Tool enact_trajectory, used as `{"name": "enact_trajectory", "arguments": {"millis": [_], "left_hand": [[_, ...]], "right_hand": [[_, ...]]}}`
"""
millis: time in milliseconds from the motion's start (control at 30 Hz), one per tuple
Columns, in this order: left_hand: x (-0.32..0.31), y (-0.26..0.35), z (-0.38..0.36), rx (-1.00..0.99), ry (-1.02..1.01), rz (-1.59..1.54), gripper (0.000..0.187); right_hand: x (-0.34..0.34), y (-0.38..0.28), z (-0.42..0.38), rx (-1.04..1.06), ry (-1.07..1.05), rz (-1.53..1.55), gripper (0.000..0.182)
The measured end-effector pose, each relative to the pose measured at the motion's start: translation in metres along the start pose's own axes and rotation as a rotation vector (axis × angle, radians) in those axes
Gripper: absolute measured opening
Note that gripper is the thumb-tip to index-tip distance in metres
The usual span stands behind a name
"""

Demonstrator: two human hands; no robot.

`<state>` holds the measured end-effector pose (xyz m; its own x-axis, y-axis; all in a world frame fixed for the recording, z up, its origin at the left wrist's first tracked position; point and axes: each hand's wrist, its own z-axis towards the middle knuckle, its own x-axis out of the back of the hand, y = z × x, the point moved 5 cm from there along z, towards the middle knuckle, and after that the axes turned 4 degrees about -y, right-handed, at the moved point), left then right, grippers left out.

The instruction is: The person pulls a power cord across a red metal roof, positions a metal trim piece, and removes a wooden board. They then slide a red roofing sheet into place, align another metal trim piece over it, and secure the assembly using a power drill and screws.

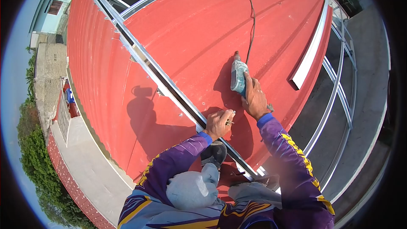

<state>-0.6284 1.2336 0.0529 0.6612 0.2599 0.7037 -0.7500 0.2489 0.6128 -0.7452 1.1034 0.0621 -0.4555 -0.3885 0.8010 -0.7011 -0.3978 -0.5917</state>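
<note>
My right hand (255, 98) is wrapped round the rear of a teal and grey power drill (238, 76), whose chuck points away from me over the red metal roofing (195, 29). A dark cord runs from the tool up the sheet. My left hand (218, 124) is closed, with a small metal piece (229, 122) showing between its fingers; what exactly it is cannot be made out. This hand is just beside the long metal channel (157, 74) that crosses the roof diagonally.
A white metal strip (310, 48) lies on the sheet at right. Beyond that edge, open metal framing (337, 80) spans a drop. More open framing is at the top left. A shoe (214, 152) rests by the channel. Trees (40, 157) and buildings stand below at left.
</note>
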Motion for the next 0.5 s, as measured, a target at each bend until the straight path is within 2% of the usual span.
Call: {"name": "enact_trajectory", "arguments": {"millis": [200, 233, 300, 367, 433, 500], "left_hand": [[-0.001, 0.000, -0.002, 0.018, -0.014, -0.060, 0.016], [-0.003, 0.000, 0.002, -0.054, 0.057, -0.052, 0.015], [-0.018, -0.011, 0.002, -0.076, 0.059, -0.032, 0.014], [-0.033, -0.014, 0.009, -0.097, 0.024, 0.000, 0.012], [-0.053, -0.022, 0.030, 0.003, -0.076, 0.201, 0.012], [-0.065, -0.025, 0.050, 0.006, -0.097, 0.164, 0.013]], "right_hand": [[0.012, 0.000, 0.003, 0.026, -0.042, -0.037, 0.091], [0.014, 0.002, -0.001, -0.016, -0.017, -0.054, 0.091], [0.004, -0.001, 0.000, 0.008, -0.057, -0.072, 0.091], [-0.005, 0.008, 0.001, 0.000, -0.058, -0.100, 0.091], [-0.007, 0.026, 0.010, 0.002, -0.059, -0.136, 0.091], [-0.010, 0.046, 0.012, 0.016, -0.008, -0.108, 0.090]]}}
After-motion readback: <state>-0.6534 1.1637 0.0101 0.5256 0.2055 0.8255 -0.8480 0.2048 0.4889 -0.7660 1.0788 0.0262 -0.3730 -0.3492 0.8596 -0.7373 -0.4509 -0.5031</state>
